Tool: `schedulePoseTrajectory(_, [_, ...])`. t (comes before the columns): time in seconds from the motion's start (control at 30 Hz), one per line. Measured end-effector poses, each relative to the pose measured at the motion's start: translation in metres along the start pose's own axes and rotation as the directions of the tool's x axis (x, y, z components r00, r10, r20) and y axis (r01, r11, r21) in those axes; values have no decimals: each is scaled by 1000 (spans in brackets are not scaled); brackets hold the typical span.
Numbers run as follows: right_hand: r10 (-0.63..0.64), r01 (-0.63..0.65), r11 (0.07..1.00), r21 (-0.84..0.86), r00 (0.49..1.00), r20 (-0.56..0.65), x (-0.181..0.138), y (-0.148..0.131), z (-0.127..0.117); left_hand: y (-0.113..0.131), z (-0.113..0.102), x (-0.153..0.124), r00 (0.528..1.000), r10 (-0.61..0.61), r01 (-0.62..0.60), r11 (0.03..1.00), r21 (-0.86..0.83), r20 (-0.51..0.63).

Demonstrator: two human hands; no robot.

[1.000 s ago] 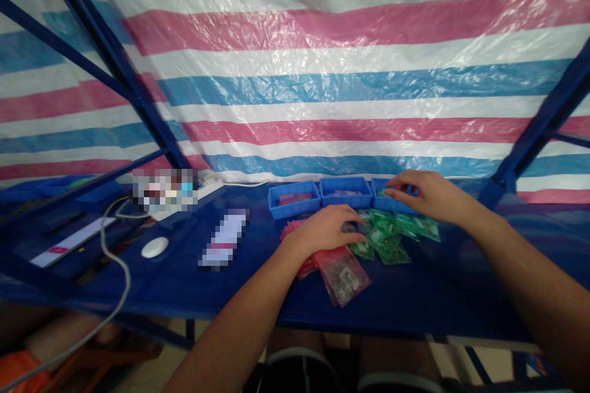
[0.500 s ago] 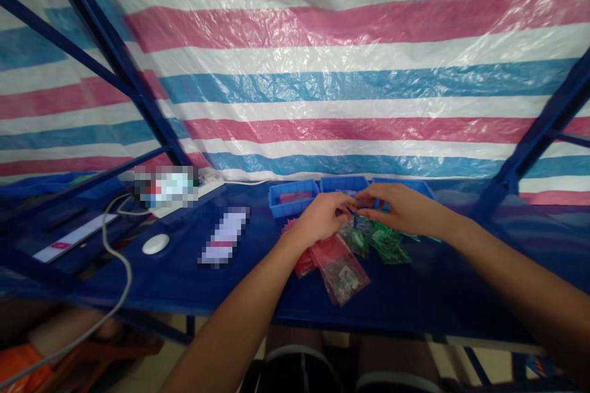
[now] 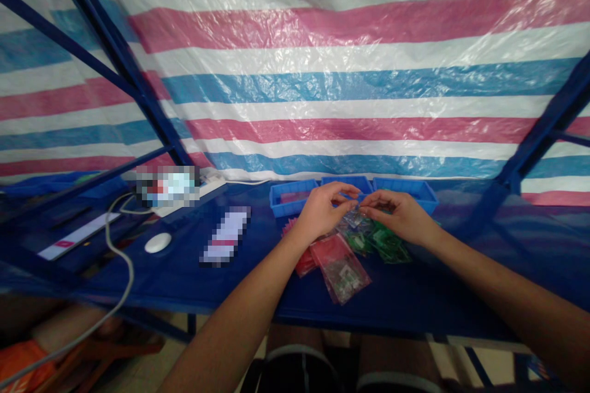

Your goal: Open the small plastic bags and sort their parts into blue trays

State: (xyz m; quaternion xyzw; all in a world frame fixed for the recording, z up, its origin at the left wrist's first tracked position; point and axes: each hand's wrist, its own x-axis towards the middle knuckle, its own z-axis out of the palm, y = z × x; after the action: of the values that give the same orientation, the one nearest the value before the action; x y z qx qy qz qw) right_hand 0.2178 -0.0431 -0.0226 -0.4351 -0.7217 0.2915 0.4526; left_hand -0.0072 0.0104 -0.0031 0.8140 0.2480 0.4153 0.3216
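Red, clear and green plastic packets lay in a loose heap on the blue table: red packets at the left and nearest the edge, clear packets in the middle, green packets at the right. The left hand reached over the red ones, its thumb and fingers a little apart; the right hand, its fingers curled into a narrow pinch, was over the green. Their fingertips almost met above the clear packets, and whether either held a thin film there, I could not tell. Beyond the heap stood three blue bins: left bin, middle bin and right bin.

Such slick, flat packets probably handled best when pinched at one edge, singly, with a light rub of thumb against finger to part any that clung. Keeping the wrists raised would likely have spared the overlapping colours from being dragged together.
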Motion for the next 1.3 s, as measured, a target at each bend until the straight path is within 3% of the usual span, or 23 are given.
schedulePoseTrajectory(0.2, [16, 12, 983, 181, 988, -153, 1, 5, 10, 2, 2, -2, 993, -115, 116, 986, -123, 15])
schedulePoseTrajectory(0.3, [20, 21, 977, 214, 982, -187, 0, 4, 13, 3, 2, -1, 993, -115, 118, 985, -124, 27])
schedulePoseTrajectory(0.53, [27, 14, 972, 235, 985, -171, -1, 0, 11, 6, 3, -2, 997, -67, 71, 990, -125, 33])
schedulePoseTrajectory(0.87, [-8, 19, 993, 120, 995, -94, -5, -13, 16, 23, 2, -4, 996, 83, -79, 971, 226, -9])
schedulePoseTrajectory(1.3, [13, 14, 974, 226, 993, -118, -2, -9, 12, 16, 3, -3, 998, 64, -63, 997, 52, -18])
